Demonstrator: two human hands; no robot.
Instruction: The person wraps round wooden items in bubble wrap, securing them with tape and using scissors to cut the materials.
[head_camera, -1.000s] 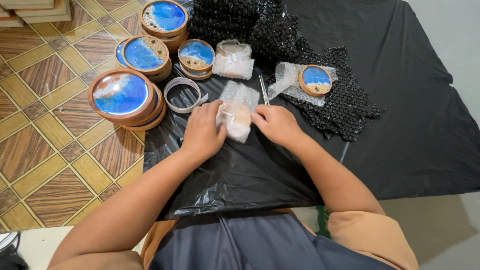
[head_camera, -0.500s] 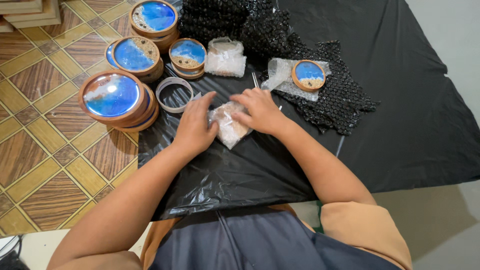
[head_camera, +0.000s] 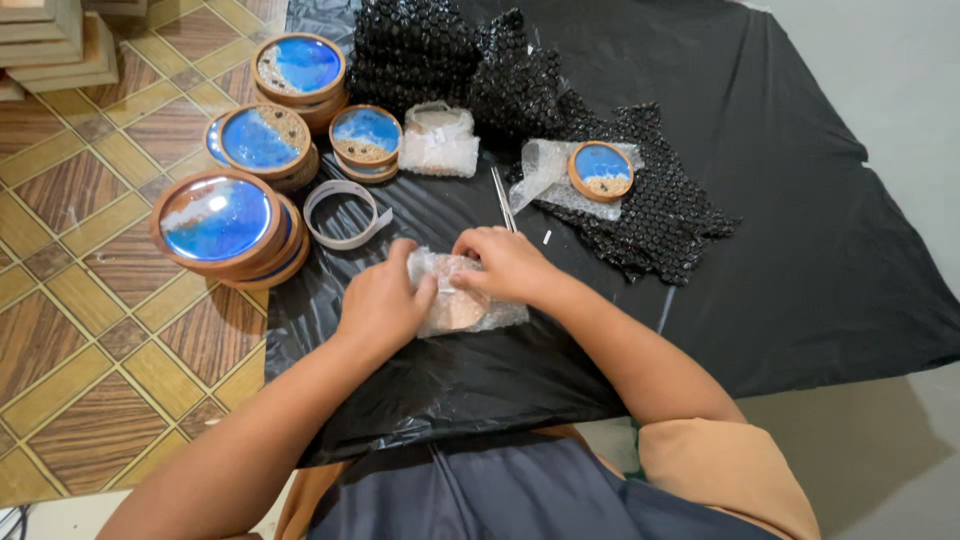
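Clear plastic: a bubble-wrap bundle (head_camera: 455, 310) with a round tan disc showing through, lying on the black sheet (head_camera: 800, 250) just in front of the body. Clamped from both sides: left hand (head_camera: 385, 305) curled round its near-left edge, right hand (head_camera: 505, 262) pinching the top fold, the two hands close together and both touching the wrap.

Looks like wrapping in mid-fold, loose flap not yet fastened. Calls for keeping the fold pinned flat with one hand while the other frees itself; tape roll (head_camera: 345, 213) within easy reach to the left, thin metal tool (head_camera: 503, 198) just beyond the right knuckles.

Near by: stacked blue-faced round pieces (head_camera: 218, 218) at the sheet's left edge, a finished wrapped parcel (head_camera: 438, 140), one blue piece (head_camera: 601, 170) on clear wrap, heaped black bubble wrap (head_camera: 440, 50).

Hard to tell: disc's face blurred by the bubbles, right fingertips tucked under the fold, metal tool's kind unclear, tape's loose end barely readable.
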